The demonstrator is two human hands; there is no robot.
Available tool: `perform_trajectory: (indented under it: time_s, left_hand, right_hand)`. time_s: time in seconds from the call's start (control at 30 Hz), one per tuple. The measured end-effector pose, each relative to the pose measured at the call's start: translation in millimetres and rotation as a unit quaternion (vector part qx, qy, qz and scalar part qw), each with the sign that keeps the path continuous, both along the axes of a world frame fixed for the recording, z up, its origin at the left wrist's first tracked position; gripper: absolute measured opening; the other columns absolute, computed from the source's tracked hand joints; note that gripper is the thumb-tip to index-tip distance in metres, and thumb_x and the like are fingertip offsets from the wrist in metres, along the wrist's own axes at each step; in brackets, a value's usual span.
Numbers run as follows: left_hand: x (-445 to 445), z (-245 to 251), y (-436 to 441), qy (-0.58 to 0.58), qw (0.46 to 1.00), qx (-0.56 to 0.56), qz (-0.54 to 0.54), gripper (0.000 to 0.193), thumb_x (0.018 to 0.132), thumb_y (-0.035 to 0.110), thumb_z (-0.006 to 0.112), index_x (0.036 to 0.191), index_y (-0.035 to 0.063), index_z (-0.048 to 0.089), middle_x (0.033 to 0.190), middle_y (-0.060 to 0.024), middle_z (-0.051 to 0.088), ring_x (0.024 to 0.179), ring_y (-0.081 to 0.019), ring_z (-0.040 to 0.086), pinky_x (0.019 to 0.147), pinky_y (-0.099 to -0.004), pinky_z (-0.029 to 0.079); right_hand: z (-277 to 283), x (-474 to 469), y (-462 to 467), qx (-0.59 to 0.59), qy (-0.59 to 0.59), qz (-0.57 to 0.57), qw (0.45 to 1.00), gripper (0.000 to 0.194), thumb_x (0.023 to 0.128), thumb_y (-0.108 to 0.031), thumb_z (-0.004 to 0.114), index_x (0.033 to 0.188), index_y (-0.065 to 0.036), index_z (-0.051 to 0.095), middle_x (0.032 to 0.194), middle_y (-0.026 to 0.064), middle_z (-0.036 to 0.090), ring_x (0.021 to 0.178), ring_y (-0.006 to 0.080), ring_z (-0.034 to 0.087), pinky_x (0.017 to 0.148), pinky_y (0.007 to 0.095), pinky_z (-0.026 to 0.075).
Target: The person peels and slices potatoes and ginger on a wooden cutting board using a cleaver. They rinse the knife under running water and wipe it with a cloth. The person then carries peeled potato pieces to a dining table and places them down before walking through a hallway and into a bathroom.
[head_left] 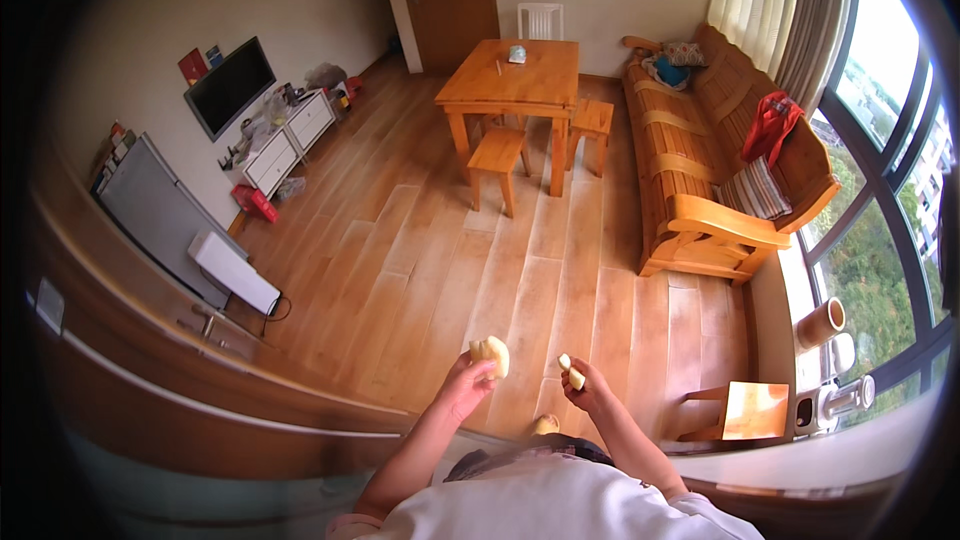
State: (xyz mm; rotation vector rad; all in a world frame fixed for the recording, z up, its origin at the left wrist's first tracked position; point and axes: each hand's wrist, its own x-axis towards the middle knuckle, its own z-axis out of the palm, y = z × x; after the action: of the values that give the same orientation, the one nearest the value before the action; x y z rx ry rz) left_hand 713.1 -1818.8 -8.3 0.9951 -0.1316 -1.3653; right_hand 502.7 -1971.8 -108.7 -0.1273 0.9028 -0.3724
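In front of my body, my left hand (463, 390) holds up a large, rounded, pale yellow piece of food (493, 357) between thumb and fingers. One edge of it looks uneven; whether it is bread or peeled fruit, I cannot tell. My right hand (594, 388), apart from the left, grips a smaller pale piece of food (576, 379) at the fingertips. Another small pale bit (564, 362) sits just beyond it at the same fingers; whether the two are joined is unclear. Both hands are above the wood-plank floor (525, 300).
Ahead stands a wooden table (517, 94) with wooden stools (499, 148) around it. A wooden sofa (690, 157) runs along the window side. At left are a refrigerator (161, 202) and a white appliance (234, 270). A small stool (756, 411) stands close on my right.
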Motion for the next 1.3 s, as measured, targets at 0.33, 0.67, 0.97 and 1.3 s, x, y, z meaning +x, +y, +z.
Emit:
perform_trajectory:
  time_s: [0.33, 0.67, 0.97, 1.3]
  left_hand:
    - [103, -109, -95, 0.063, 0.984, 0.167, 0.023, 0.026, 0.077, 0.003, 0.066, 0.102, 0.0083, 0.058, 0.087, -0.0058, 0.062, 0.066, -0.0139, 0.056, 0.049, -0.0239, 0.044]
    - [203, -96, -350, -0.096, 0.986, 0.136, -0.030, 0.028, 0.072, 0.004, 0.069, 0.098, 0.0077, 0.058, 0.079, -0.0046, 0.061, 0.054, -0.0117, 0.052, 0.044, -0.0238, 0.043]
    - [267, -4, -572, -0.332, 0.943, 0.026, -0.025, 0.055, 0.070, 0.006, 0.069, 0.115, 0.0115, 0.037, 0.097, -0.0034, 0.052, 0.073, -0.0096, 0.054, 0.054, -0.0237, 0.043]
    - [317, -29, -714, -0.345, 0.938, 0.036, 0.019, 0.055, 0.069, 0.007, 0.069, 0.115, 0.0092, 0.038, 0.097, -0.0041, 0.054, 0.075, -0.0106, 0.055, 0.056, -0.0247, 0.045]
  right_hand:
    - [-45, -72, -101, 0.100, 0.014, -0.208, 0.973, 0.018, 0.088, -0.026, 0.053, 0.085, -0.009, 0.056, 0.062, 0.0049, 0.054, 0.050, 0.0151, 0.054, 0.038, 0.0216, 0.044]
    - [-91, -19, -231, 0.179, 0.019, -0.287, 0.941, 0.019, 0.082, -0.024, 0.058, 0.085, -0.006, 0.058, 0.067, 0.0078, 0.056, 0.056, 0.0181, 0.057, 0.040, 0.0226, 0.046]
    - [0, 150, -400, -0.016, 0.055, -0.197, 0.979, 0.017, 0.087, -0.023, 0.058, 0.090, -0.006, 0.056, 0.066, 0.0058, 0.054, 0.059, 0.0182, 0.056, 0.046, 0.0244, 0.044]
    - [-61, 216, -567, 0.055, -0.042, -0.125, 0.990, 0.039, 0.078, 0.001, 0.053, 0.117, 0.002, 0.052, 0.079, 0.0044, 0.059, 0.071, 0.0110, 0.057, 0.064, 0.0202, 0.047]
